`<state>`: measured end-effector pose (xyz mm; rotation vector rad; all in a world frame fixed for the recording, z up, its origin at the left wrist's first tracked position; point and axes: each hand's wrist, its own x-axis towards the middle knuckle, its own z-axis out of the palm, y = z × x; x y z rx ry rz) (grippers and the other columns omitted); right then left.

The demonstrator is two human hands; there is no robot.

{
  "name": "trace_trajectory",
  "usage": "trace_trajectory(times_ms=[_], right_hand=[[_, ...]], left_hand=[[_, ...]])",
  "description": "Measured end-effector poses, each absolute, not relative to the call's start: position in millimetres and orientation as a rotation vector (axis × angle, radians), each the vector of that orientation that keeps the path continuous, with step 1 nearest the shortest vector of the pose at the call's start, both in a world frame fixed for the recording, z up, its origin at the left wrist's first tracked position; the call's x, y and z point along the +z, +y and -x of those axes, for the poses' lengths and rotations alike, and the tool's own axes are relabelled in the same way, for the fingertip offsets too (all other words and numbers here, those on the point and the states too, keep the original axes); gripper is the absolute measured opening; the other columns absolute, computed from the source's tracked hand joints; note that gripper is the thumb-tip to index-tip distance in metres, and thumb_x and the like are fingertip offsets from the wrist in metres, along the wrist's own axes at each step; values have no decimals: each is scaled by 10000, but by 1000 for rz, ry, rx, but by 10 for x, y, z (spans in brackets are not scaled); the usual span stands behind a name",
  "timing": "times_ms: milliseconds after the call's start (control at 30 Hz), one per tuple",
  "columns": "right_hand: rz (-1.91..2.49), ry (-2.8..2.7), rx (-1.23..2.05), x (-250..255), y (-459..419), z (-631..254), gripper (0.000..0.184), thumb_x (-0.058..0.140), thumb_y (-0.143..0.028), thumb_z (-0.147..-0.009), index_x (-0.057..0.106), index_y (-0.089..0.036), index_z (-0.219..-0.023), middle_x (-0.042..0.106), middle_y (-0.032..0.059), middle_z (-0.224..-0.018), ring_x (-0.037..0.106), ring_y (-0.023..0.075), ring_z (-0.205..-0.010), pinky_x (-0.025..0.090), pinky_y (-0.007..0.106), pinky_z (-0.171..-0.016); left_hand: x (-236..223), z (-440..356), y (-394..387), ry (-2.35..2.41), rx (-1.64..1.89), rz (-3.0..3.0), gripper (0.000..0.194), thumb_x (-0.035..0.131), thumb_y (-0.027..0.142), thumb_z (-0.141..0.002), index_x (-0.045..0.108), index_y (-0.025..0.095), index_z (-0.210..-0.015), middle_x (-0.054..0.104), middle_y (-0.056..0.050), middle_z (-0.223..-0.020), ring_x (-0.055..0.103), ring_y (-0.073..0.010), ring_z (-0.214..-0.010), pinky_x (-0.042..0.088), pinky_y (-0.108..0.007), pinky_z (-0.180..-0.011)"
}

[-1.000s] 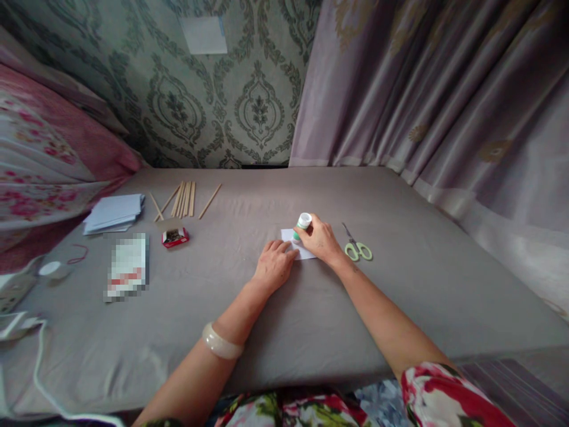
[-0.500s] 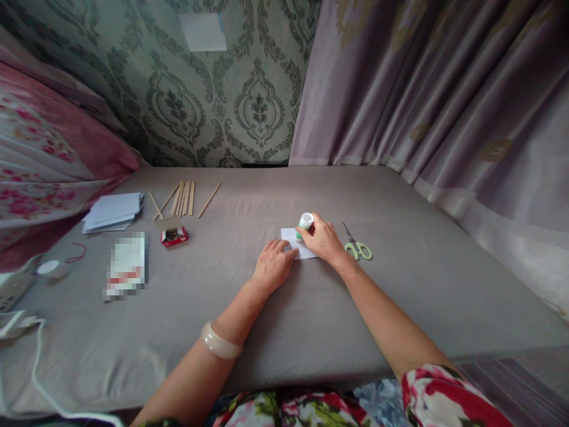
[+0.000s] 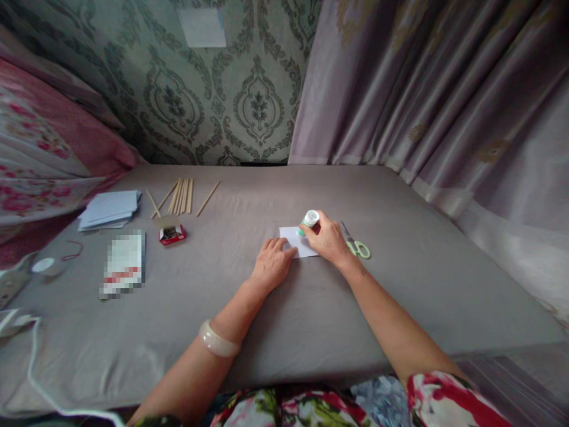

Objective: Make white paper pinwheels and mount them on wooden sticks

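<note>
A small white sheet of paper (image 3: 303, 248) lies on the grey cloth in front of me. My left hand (image 3: 272, 261) rests on its left side, fingers lying flat and thumb pointing right. In my right hand (image 3: 329, 242) is a white and green glue stick (image 3: 310, 219), gripped between thumb and fingers. It leans with its lower end at the paper and its white end up. Just right of that hand, scissors (image 3: 362, 249) with pale green handles lie flat, partly covered by my wrist.
At the left are wooden sticks (image 3: 181, 197), a red box (image 3: 172, 234), a stack of paper (image 3: 109, 209), a blurred packet (image 3: 123, 264), a round white object (image 3: 44, 266) and a white cable (image 3: 33, 373). Curtains (image 3: 368, 77) hang behind the table's right side.
My right hand and the glue stick have shifted slightly right and up across the paper. My left hand stays on the paper.
</note>
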<state>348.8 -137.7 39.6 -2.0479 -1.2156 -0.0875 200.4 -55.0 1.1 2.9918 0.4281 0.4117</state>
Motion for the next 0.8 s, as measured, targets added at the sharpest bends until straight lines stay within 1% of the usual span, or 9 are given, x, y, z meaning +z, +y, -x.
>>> trace_trajectory(times_ms=[100, 233, 667, 800], right_hand=[[2027, -1263, -53, 367, -1390, -3468, 250, 600, -328, -787, 570, -179, -986, 694, 64, -765, 640, 198, -670, 423, 263, -617], [2026, -1316, -14, 329, -1358, -3429, 246, 597, -301, -792, 564, -179, -1003, 696, 69, -797, 642, 196, -695, 426, 261, -627], [2057, -1382, -48, 322, -1307, -3424, 275, 592, -264, -809, 546, -154, -1056, 702, 111, -879, 658, 225, -773, 449, 283, -681], [2052, -1419, -27, 345, -1352, -3391, 265, 592, -258, -811, 548, -166, -1055, 702, 99, -868, 660, 219, -779, 444, 272, -675]], left_hand=[[9, -1995, -560, 462, 394, -2992, 324, 410, 246, -911, 640, 288, -1136, 565, -91, -1224, 475, -260, -1161, 362, -440, -975], [17, -1993, -569, 466, 368, -3003, 329, 403, 252, -910, 633, 305, -1140, 571, -83, -1232, 460, -279, -1178, 344, -475, -976], [33, -2001, -576, 498, 353, -3010, 331, 401, 267, -909, 635, 322, -1137, 573, -77, -1240, 450, -294, -1180, 335, -499, -960], [43, -2004, -577, 485, 345, -3007, 335, 405, 251, -901, 636, 314, -1137, 572, -80, -1241, 452, -300, -1171, 335, -504, -954]])
